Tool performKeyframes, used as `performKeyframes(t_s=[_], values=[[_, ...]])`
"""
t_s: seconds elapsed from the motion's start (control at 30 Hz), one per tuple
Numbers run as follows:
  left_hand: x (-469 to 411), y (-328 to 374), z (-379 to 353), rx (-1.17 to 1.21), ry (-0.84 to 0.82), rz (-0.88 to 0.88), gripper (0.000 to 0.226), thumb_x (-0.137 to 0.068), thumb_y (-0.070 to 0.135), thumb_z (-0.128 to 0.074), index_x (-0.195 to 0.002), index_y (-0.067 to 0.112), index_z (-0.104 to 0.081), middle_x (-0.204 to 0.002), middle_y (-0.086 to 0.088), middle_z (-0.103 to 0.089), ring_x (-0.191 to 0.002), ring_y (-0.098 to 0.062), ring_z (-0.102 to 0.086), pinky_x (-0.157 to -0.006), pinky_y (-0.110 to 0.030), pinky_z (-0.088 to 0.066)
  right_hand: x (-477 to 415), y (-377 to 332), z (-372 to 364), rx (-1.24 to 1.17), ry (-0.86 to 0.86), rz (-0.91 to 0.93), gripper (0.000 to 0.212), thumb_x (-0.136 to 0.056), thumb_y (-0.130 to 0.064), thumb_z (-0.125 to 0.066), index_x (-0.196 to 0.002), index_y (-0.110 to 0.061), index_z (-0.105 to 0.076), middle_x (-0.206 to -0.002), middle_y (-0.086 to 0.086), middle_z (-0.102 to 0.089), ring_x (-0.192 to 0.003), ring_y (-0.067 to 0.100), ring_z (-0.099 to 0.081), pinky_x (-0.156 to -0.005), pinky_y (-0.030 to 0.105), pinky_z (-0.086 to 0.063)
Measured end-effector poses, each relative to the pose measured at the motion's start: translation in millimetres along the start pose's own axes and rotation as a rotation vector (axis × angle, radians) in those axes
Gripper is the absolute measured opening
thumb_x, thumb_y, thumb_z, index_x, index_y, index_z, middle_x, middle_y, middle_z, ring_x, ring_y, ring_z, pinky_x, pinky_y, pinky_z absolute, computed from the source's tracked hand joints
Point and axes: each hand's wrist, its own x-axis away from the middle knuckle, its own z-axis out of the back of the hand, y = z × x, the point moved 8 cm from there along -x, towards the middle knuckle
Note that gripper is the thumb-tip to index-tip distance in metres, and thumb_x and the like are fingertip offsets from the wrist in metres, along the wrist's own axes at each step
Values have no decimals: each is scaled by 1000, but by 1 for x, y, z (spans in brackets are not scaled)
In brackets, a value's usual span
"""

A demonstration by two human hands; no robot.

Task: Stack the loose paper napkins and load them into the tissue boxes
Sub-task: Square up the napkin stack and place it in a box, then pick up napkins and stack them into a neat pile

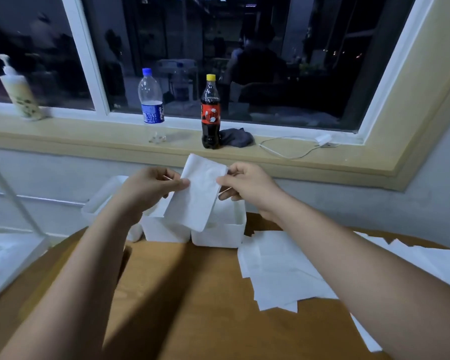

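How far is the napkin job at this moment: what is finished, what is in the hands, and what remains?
Done: a small napkin stack is gathered. In hand: the left hand and right hand pinch its sides above the white tissue boxes. Left: it is not yet in a box, and many loose napkins lie on the table at the right. How full the boxes are is unclear.

Three white boxes (218,236), two drink bottles (152,100), one pump bottle (21,97), one lifted napkin (200,193) and two hands (151,185).
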Motion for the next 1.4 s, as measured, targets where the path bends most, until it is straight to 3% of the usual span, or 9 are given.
performKeyframes(t_s=[0.13,0.3,0.4,0.5,0.73,0.93,1.13,1.23,1.4], values=[[-28,-26,27,-94,65,48,29,-87,39,-89,-90,12,-79,-76,1,-70,-73,-18,-56,-65,-31,-39,-40,5,-32,-24,84,-49,9,-96,-14,-75,-102,-8,-71,-91,9,-79,-57,6,-68,-48,12,-44],[-52,-52,51,-242,110,110,31,-79,44,-94,-84,18,-80,-77,-4,-72,-71,-21,-58,-64,-31,-40,-77,16,-68,45,104,-91,10,-85,-16,-79,-80,-10,-73,-78,4,-80,-74,22,-78,-82,44,-65],[-55,-55,51,-338,107,113,29,-78,40,-96,-85,18,-79,-73,-1,-71,-69,-20,-60,-59,-30,-39,-84,19,-80,134,120,-101,12,-80,-18,-74,-73,-9,-73,-76,5,-80,-81,28,-77,-72,35,-58],[-59,-56,52,-434,112,106,32,-77,40,-96,-88,18,-75,-80,-1,-74,-77,-21,-65,-62,-32,-44,-83,19,-84,242,131,-79,14,-81,-16,-69,-77,-4,-74,-82,10,-80,-82,31,-75,-63,30,-46],[-69,-46,43,-710,65,36,37,-75,46,-94,-88,23,-68,-88,0,-75,-90,-22,-67,-79,-39,-55,-82,8,-88,534,149,42,22,-89,-25,-69,-109,-19,-63,-103,-1,-66,-97,28,-64,-73,36,-53],[-70,-36,37,-891,24,-34,41,-78,45,-93,-99,21,-68,-87,3,-68,-83,-20,-62,-68,-35,-50,-77,2,-95,683,88,207,47,-93,-31,-70,-136,-20,-55,-128,2,-63,-115,29,-61,-89,40,-52],[-68,-27,19,-1024,-209,-193,71,-73,52,-95,-135,32,-66,-137,5,-65,-121,-22,-59,-100,-41,-50,-71,4,-115,904,-144,269,68,-84,-51,-77,-147,-31,-58,-143,-1,-58,-138,24,-44,-111,40,-31],[-66,-35,9,-1266,-326,-130,98,-71,76,-84,-157,47,-47,-154,13,-57,-142,-21,-46,-111,-43,-39,-73,15,-127,1045,-260,218,59,-83,-62,-69,-134,-33,-65,-113,-3,-74,-132,25,-53,-112,41,-31],[-62,-42,-5,-1422,-463,-57,82,-86,71,-74,-159,53,-41,-160,19,-47,-158,-17,-30,-123,-44,-27,-77,25,-138,1223,-391,134,48,-97,-62,-52,-124,-29,-74,-125,-4,-72,-162,22,-22,-131,52,12]])
